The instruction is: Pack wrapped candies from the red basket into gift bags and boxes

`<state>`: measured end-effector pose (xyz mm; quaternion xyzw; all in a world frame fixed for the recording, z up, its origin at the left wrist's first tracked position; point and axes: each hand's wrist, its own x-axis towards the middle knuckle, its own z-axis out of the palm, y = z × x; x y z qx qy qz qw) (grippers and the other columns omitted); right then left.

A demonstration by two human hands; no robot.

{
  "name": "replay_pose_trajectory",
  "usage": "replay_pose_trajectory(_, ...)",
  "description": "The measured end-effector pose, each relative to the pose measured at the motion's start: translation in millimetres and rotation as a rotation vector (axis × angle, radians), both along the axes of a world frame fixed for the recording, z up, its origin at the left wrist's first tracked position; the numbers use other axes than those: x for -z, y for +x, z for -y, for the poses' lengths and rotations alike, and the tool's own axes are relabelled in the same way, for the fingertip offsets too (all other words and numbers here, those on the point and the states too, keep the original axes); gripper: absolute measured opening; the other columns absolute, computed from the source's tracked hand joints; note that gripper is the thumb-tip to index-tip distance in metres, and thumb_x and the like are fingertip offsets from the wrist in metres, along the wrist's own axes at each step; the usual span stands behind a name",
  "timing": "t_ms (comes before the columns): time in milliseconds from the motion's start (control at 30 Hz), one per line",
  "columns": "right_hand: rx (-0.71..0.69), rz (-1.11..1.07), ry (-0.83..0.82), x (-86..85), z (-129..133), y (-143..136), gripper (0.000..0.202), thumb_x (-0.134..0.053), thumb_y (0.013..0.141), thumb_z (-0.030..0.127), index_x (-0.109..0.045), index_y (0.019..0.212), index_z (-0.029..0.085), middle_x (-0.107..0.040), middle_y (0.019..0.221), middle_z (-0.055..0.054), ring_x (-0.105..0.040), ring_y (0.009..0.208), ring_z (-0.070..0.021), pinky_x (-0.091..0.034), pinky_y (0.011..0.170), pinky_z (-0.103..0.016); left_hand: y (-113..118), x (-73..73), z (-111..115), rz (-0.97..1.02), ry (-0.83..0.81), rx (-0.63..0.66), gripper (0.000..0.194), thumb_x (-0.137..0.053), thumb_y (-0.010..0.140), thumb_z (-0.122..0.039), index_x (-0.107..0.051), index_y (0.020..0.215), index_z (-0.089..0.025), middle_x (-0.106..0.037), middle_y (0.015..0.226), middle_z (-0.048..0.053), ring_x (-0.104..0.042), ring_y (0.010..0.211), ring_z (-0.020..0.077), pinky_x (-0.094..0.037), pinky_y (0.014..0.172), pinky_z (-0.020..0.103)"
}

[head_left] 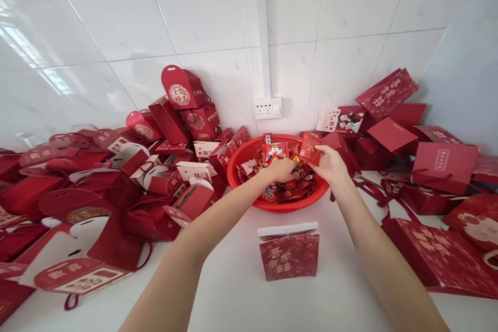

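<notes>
A red plastic basket (278,207) full of small wrapped sweets (268,192) stands against the wall. My left hand (283,170) is inside the basket, its fingers curled down among the sweets; whatever they grip is hidden. At the basket's right rim, my right hand (331,165) pinches a shiny red packet (310,149) between thumb and fingers. Nearer to me, between my forearms, a small dark-red paper gift bag (290,257) with pale characters stands upright, its top showing a white inside.
Many red gift boxes (190,199) crowd the white table (229,290) on the left, some stacked. More red boxes and bags (443,166) pile up on the right, with a large flat bag (439,254) in front. A power socket (267,108) sits on the tiled wall behind.
</notes>
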<state>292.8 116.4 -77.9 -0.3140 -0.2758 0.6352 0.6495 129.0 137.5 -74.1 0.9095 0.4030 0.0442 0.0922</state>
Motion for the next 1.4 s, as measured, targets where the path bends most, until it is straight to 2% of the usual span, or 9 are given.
replay_pose_trajectory(67, 0.002, -0.011, -0.009, -1.2, 0.6, -0.1, 0.015, -0.065, 0.069, 0.011, -0.063, 0.077, 0.023, -0.076, 0.075, 0.0, -0.072, 0.071, -0.0181, -0.063, 0.068, -0.03, 0.5, 1.1, 1.2, 0.025, -0.005, -0.024, 0.018, -0.069, 0.083, -0.023, -0.073, 0.097, -0.012, -0.077, 0.1, 0.017, -0.072, 0.094, 0.0342, -0.054, 0.085, 0.043)
replay_pose_trajectory(233, 0.02, -0.002, -0.019, -2.1, 0.8, -1.9, 0.013, -0.064, 0.071, 0.01, -0.064, 0.076, 0.022, -0.076, 0.076, 0.0, -0.072, 0.071, -0.0157, -0.063, 0.069, -0.027, -21.5, -10.1, -1.0, 0.253, -0.019, -0.075, 0.008, -0.072, 0.08, -0.021, -0.077, 0.079, -0.015, -0.076, 0.076, 0.005, -0.071, 0.076, 0.0231, -0.053, 0.077, 0.031)
replay_pose_trajectory(433, 0.065, 0.091, 0.016, 0.9, 3.2, -9.7, 0.016, -0.073, 0.07, 0.014, -0.067, 0.081, 0.023, -0.075, 0.075, 0.003, -0.071, 0.07, -0.017, -0.063, 0.066, -0.031, -57.6, -11.9, -2.0, 0.679, 0.086, -0.23, 0.025, -0.07, 0.085, -0.023, -0.08, 0.106, -0.014, -0.079, 0.11, 0.009, -0.073, 0.097, 0.0253, -0.057, 0.091, 0.034)
replay_pose_trajectory(600, 0.009, 0.214, 0.052, 1.6, 9.6, -17.3, 0.018, -0.08, 0.068, 0.02, -0.066, 0.078, 0.023, -0.075, 0.075, 0.002, -0.071, 0.069, -0.0183, -0.06, 0.06, -0.029, -58.6, -3.8, 3.9, 0.87, 0.128, -0.165, 0.024, -0.072, 0.081, -0.016, -0.081, 0.103, -0.018, -0.079, 0.109, 0.008, -0.074, 0.098, 0.0242, -0.06, 0.088, 0.035)
replay_pose_trajectory(800, -0.091, 0.334, 0.102, -3.3, 16.0, -17.7, 0.028, -0.087, 0.066, 0.029, -0.069, 0.085, 0.022, -0.077, 0.082, -0.002, -0.074, 0.08, -0.0228, -0.063, 0.074, -0.038, -54.2, -1.5, 4.4, 0.902, 0.309, 0.06, 0.026, -0.065, 0.084, -0.011, -0.081, 0.102, -0.02, -0.078, 0.111, 0.008, -0.073, 0.105, 0.0214, -0.057, 0.097, 0.036)
replay_pose_trajectory(933, -0.114, 0.366, 0.144, -4.3, 17.0, -17.1, 0.044, -0.092, 0.053, 0.024, -0.068, 0.09, 0.022, -0.078, 0.087, -0.003, -0.074, 0.088, -0.0259, -0.061, 0.085, -0.041, -53.6, 0.7, 6.3, 0.804, 0.391, 0.164, 0.035, -0.056, 0.085, -0.006, -0.08, 0.107, -0.02, -0.074, 0.121, 0.01, -0.071, 0.111, 0.0213, -0.057, 0.098, 0.036)
replay_pose_trajectory(1067, -0.106, 0.383, 0.168, -2.8, 15.9, -17.4, 0.055, -0.092, 0.047, 0.02, -0.066, 0.095, 0.023, -0.078, 0.09, -0.002, -0.074, 0.093, -0.0273, -0.06, 0.089, -0.043, -53.9, -1.6, 10.7, 0.806, 0.334, 0.141, 0.045, -0.051, 0.08, -0.003, -0.076, 0.114, -0.019, -0.072, 0.124, 0.01, -0.071, 0.109, 0.0216, -0.059, 0.094, 0.035)
replay_pose_trajectory(1233, -0.098, 0.409, 0.178, -2.4, 16.1, -18.3, 0.057, -0.091, 0.045, 0.021, -0.066, 0.096, 0.022, -0.078, 0.088, -0.002, -0.074, 0.087, -0.0263, -0.06, 0.087, -0.043, -54.3, -2.5, 11.3, 0.921, 0.154, -0.019, 0.031, -0.06, 0.091, -0.027, -0.073, 0.117, -0.015, -0.078, 0.103, 0.009, -0.073, 0.088, 0.0206, -0.06, 0.083, 0.034)
replay_pose_trajectory(1400, -0.095, 0.433, 0.196, -1.0, 15.8, -18.0, 0.059, -0.092, 0.045, 0.021, -0.067, 0.098, 0.021, -0.078, 0.092, -0.002, -0.073, 0.088, -0.0254, -0.058, 0.089, -0.043, -54.6, 2.6, 5.9, 0.954, 0.053, -0.019, 0.035, -0.065, 0.088, -0.032, -0.072, 0.117, -0.014, -0.078, 0.094, 0.008, -0.072, 0.086, 0.0205, -0.058, 0.084, 0.033)
